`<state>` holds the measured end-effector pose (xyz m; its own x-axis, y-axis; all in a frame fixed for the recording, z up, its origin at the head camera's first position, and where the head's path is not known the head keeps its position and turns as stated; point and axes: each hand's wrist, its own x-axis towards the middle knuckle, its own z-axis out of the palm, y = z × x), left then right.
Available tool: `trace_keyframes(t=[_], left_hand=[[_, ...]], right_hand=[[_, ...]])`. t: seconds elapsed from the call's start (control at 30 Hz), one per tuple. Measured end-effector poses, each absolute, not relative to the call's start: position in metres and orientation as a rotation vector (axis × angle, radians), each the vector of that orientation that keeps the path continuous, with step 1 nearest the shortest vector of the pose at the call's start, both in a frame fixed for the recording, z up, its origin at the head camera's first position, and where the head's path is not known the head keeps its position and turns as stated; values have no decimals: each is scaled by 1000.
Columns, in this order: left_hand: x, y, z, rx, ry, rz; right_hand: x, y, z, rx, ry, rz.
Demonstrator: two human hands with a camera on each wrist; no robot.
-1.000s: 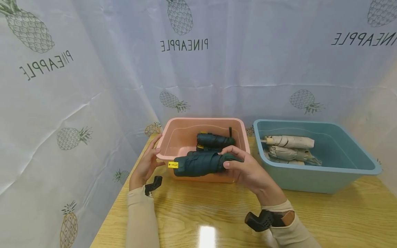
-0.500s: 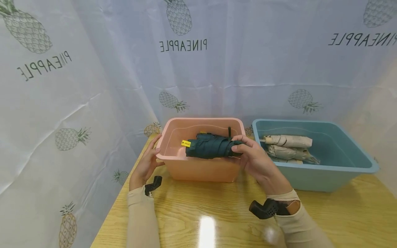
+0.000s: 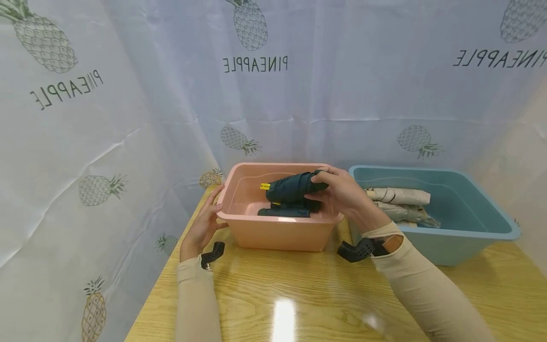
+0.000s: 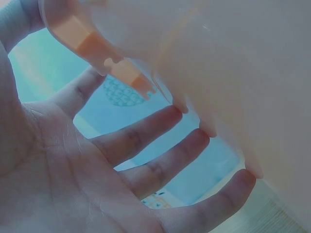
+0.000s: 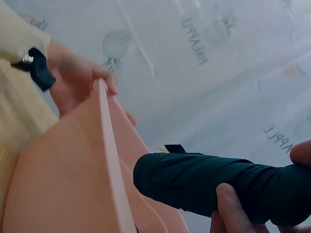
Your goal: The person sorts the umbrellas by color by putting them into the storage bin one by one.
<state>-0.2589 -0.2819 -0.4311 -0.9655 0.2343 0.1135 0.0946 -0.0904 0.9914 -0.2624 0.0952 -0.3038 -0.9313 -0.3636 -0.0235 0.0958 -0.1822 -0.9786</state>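
In the head view my right hand (image 3: 347, 194) grips a folded dark green umbrella (image 3: 287, 189) by its right end, over the inside of the pink bin (image 3: 278, 236). A yellow tag (image 3: 265, 186) sticks out at the umbrella's left end. Below it, other dark folded umbrellas (image 3: 284, 212) lie in the bin, partly hidden. My left hand (image 3: 202, 227) holds the bin's left rim; the left wrist view shows its fingertips (image 4: 194, 141) against the outer wall. The right wrist view shows the umbrella's blunt end beyond the pink rim.
A blue bin (image 3: 461, 233) stands to the right, with several pale folded umbrellas (image 3: 399, 195) at its left side. Both bins rest on a wooden table (image 3: 248, 285). A pineapple-print curtain (image 3: 179, 85) hangs behind and along the left.
My right hand has carried the umbrella from in front of the pink bin's near rim back over its inside, farther from me. The left hand has stayed at the rim.
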Motion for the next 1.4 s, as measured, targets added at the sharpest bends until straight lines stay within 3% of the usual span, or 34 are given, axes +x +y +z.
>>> trace_keyframes(t=[0.6,1.4], left_hand=[[-257,-281,-432,360,2067,2214],[-250,-275,-429,361,2078,2222]], right_hand=[[-322,72,-309,-187,2256,-1609],[-348,60,-313,-399,2166,-1343]])
